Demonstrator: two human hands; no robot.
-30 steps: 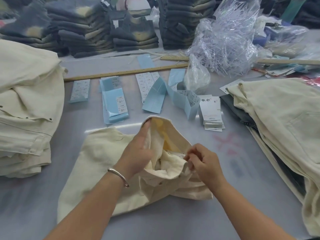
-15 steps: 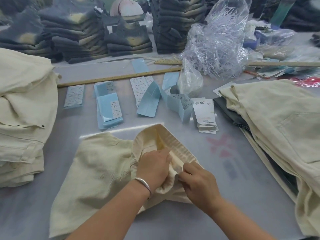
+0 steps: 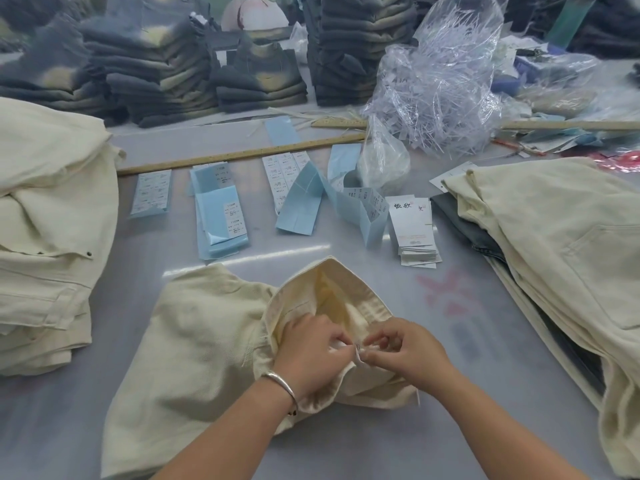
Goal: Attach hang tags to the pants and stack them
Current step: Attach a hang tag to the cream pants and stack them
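A folded pair of cream pants (image 3: 194, 341) lies on the grey table in front of me, its waistband turned up and open. My left hand (image 3: 311, 351) and my right hand (image 3: 405, 351) meet inside the waistband, both pinching a small white label (image 3: 356, 351) sewn in there. A stack of white hang tags (image 3: 412, 226) sits beyond the pants, a little to the right. Cream pants are piled at the left (image 3: 48, 216) and at the right (image 3: 554, 244).
Blue sticker sheets (image 3: 221, 220) and white size labels (image 3: 152, 195) lie in a row mid-table. A clear bag of plastic tag pins (image 3: 436, 84) and a wooden ruler (image 3: 242, 154) lie behind them. Stacks of dark jeans (image 3: 149, 74) line the far edge.
My left hand left the upper waistband edge and came down inside it. Both hands closed in together on the small label. The waistband opening now stands wider.
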